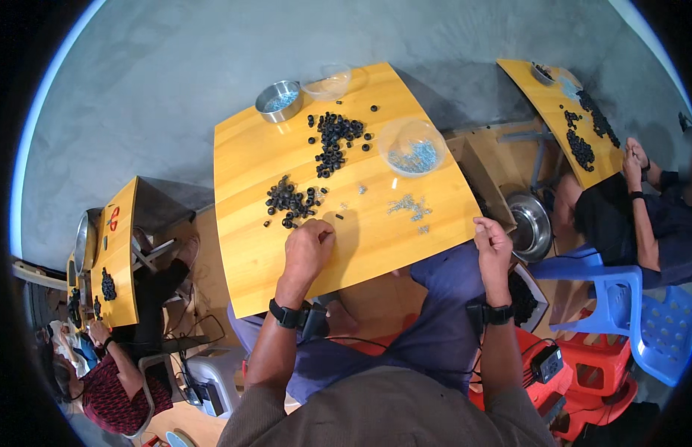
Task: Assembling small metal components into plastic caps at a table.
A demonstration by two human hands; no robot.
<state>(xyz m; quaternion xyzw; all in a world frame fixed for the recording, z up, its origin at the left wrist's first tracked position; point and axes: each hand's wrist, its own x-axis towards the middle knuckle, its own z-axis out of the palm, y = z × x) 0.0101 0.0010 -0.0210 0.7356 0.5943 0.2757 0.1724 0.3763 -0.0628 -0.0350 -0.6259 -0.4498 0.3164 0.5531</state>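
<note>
While the left hand [307, 249] rests near the desk's [249, 253] front edge, fingers curled together, black rubber rings [292, 201] lie just beyond them; right hand [493, 240], fingers closed, sits farther off.

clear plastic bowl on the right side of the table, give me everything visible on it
The clear plastic bowl is round, shallow and see-through, with a thin rim. It stands upright near the right edge of the wooden table, right of the far pile of black rings. It holds a loose layer of small silvery metal parts, too small to identify. More such parts lie scattered on the wood just in front of it. Neither hand touches it; the right hand is nearer.
</note>
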